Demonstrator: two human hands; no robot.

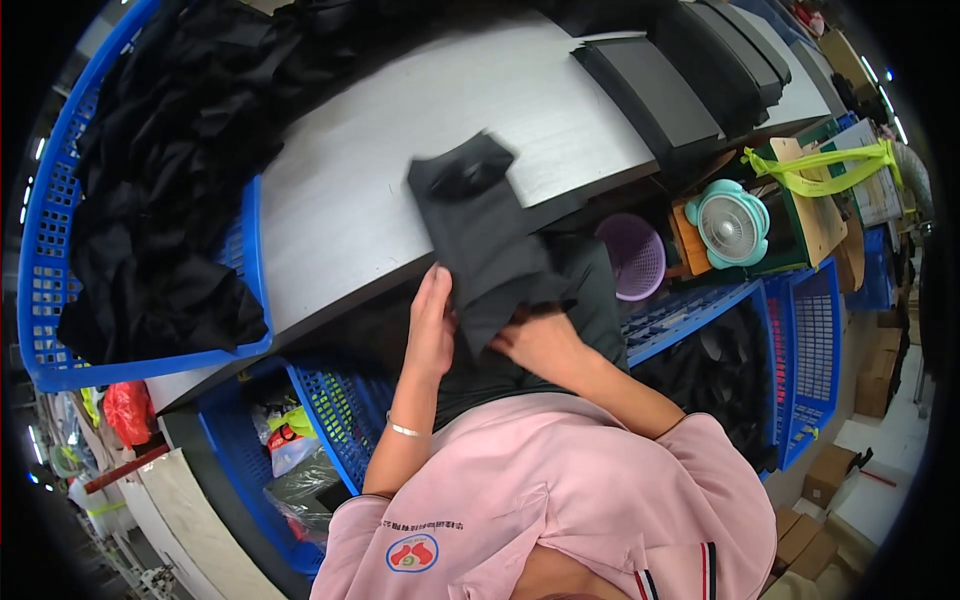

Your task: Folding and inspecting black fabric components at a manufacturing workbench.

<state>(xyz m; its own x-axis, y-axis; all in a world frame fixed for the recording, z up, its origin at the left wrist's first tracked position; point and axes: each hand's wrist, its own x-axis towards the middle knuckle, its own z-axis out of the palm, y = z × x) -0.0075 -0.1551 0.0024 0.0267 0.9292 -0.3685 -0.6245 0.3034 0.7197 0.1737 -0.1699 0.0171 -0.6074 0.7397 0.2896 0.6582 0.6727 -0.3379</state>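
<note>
A black fabric piece (487,245) hangs over the near edge of the grey-white table, its far end lying on the tabletop and its near end over my lap. My right hand (545,345) is closed on the near end of this cloth, with its fingertips partly hidden in the folds. Along the cloth's left edge, my left hand (432,315) is upright with its fingers stretched out, touching or very close to the fabric. Motion blurs the cloth and the left hand slightly.
A blue basket (150,372) heaped with black fabric (170,190) stands left. Stacked black pieces (650,90) lie on the table's (350,160) far right. Below right are a purple bin (632,258), a teal fan (728,224) and a blue crate (700,322) of black pieces.
</note>
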